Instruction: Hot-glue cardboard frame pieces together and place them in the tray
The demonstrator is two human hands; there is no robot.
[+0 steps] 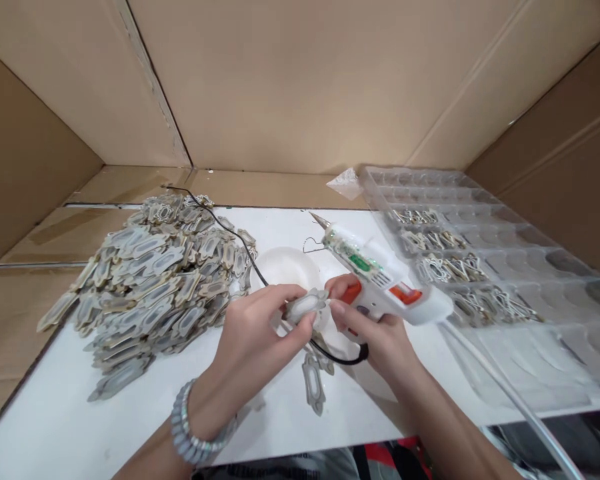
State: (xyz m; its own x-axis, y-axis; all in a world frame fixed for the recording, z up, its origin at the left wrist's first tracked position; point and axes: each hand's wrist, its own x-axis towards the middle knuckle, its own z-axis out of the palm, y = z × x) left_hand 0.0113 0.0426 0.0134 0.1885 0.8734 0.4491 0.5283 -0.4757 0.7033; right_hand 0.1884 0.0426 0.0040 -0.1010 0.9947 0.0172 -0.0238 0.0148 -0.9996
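My left hand (253,337) pinches a small grey oval ornament piece (306,305) between thumb and fingers, just above the white table top (130,413). My right hand (367,327) grips a white hot glue gun (380,270) with an orange trigger; its metal nozzle points up and left, away from the piece. A fingertip of my right hand also touches the piece's right end. Another ornament piece (313,383) lies flat on the table below my hands. A beaded bracelet (193,433) circles my left wrist.
A big heap of similar grey-gold pieces (150,280) fills the left of the table. A white bowl (285,267) sits behind my hands. A clear compartment tray (480,260) with metal frames lies at right. Black cable (230,237) crosses the heap. Cardboard walls (300,87) enclose the space.
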